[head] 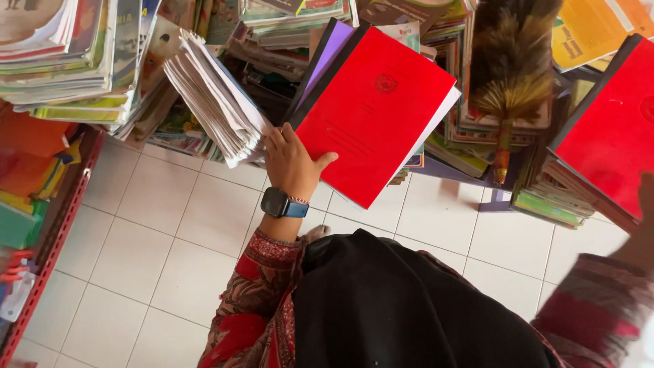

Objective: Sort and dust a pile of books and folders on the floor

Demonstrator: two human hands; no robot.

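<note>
Red, flat and bound in paper, a thin book [371, 112] is pinched at its lower edge by the left hand [293, 163], lifted clear of the stacked books [477, 129]. The right hand [644, 218] is blurred; its fingers cannot be told.

The left hand [293, 163] sits between a fanned sheaf of papers [214, 102] on its left and a bound book [371, 109] on its right. A feather duster [511, 75] hangs right of that book (against stacked books [470, 136]); 1 more bound book [606, 129] lies at far right, touching the right hand [644, 225].
</note>
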